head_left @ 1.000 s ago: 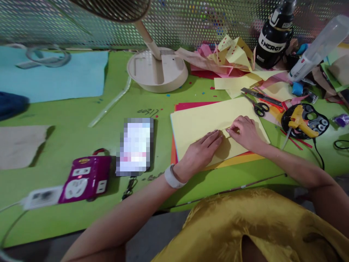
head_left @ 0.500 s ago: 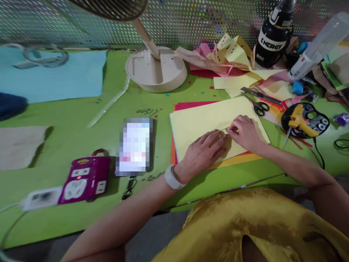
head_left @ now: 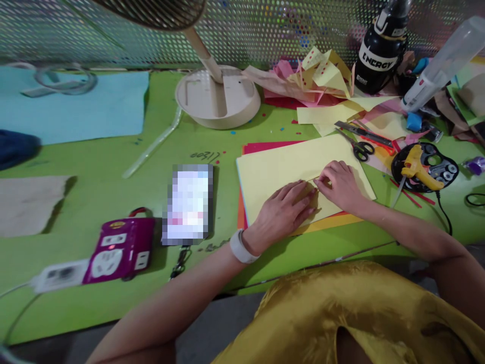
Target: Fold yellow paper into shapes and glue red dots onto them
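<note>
A pale yellow paper sheet (head_left: 280,164) lies on top of a stack of red and orange sheets (head_left: 261,147) on the green table (head_left: 102,172). My left hand (head_left: 282,212) lies flat on the sheet's near part, fingers stretched out and pressing it down. My right hand (head_left: 341,184) rests just to the right of it, fingertips pinched together on a folded edge of the yellow sheet. A white band is on my left wrist.
A phone (head_left: 188,202) lies left of the stack, a purple power strip (head_left: 119,248) further left. A fan base (head_left: 219,96) stands behind. Scissors (head_left: 358,145), a glue gun (head_left: 419,169), paper scraps (head_left: 322,76) and a black bottle (head_left: 381,48) crowd the right.
My left hand has slid slightly right along the paper toward my right hand. Otherwise both hands stay on the yellow sheet.
</note>
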Motion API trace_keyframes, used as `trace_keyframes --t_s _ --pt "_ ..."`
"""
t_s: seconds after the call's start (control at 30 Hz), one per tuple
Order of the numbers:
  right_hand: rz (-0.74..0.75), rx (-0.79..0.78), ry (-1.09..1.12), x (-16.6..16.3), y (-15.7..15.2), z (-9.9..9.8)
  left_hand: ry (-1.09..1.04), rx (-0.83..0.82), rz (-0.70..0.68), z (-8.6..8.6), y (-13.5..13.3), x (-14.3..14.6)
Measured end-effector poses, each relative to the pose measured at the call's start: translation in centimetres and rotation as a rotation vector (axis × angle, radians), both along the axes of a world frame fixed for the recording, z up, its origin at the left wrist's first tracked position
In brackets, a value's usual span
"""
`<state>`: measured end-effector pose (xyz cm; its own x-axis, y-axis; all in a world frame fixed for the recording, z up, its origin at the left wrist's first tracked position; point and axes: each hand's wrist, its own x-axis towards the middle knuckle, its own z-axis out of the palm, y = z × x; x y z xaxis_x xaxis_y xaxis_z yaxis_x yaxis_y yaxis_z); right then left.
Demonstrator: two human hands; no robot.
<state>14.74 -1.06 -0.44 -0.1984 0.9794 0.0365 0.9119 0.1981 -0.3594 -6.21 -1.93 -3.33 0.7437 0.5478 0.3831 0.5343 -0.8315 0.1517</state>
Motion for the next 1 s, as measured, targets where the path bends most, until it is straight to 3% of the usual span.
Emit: trace_keyframes --t_s 0.4,0.63,0.77,0.87,1.0 --pt "0.027 -0.010 -0.019 0.2 -0.1 0.0 0.022 0.040 -0.007 0.2 0.1 0.2" --pt "0.005 -0.028 0.094 1.0 0.7 0.3 0.005 -0.054 -0.022 -0.2 0.3 0.2" --pt "-0.071 -0.096 0.231 2.2 1.4 2.2 0.030 -0.031 -0.050 -0.2 0.5 0.1" --pt "-0.084 -0.173 0.213 2.6 1.4 3.4 0.039 -0.003 -0.070 -0.2 0.6 0.1" --pt "-0.010 -0.411 0.130 2.0 1.4 3.8 0.054 -0.013 -0.090 -0.1 0.6 -0.1"
